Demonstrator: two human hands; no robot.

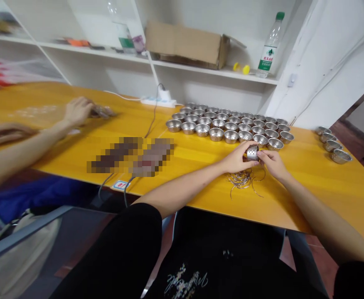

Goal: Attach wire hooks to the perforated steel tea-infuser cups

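Observation:
A small perforated metal strainer cup [252, 153] is held on its side above the table, between my two hands. My left hand [238, 157] curls around it from the left, thumb below and fingers above. From the right, my right hand [273, 162] pinches at the cup's edge; whether a wire is also between those fingertips cannot be made out. Just beneath, a loose pile of thin curved metal wires [242, 180] lies on the yellow table [197, 172]. Close behind my hands stand rows of similar strainer cups [231, 136], open side up.
More strainer cups [340, 156] line the table's right side. Left of my arm lie two blurred-out items [152, 158] with cables. Another person's hand [79, 111] works farther left. A power strip [158, 101], cardboard box [185, 43] and water bottle [267, 54] are at the back.

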